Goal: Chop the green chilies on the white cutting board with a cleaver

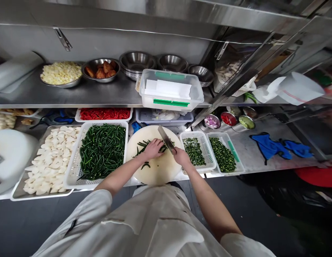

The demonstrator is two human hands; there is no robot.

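On the round cutting board my left hand presses down on a few long green chilies, its fingers curled over them. Some chilies lie loose to the left of that hand. My right hand grips the handle of a cleaver. The blade is tilted, pointing up and to the left, beside the fingertips of my left hand. A perforated white basket full of whole green chilies stands left of the board. Right of it, a white basket and a clear plastic tub hold chopped green pieces.
A tray of white slices stands far left. Red chilies fill a tray behind. On the shelf above are metal bowls and a clear plastic box. Small metal tins and blue cloths lie to the right.
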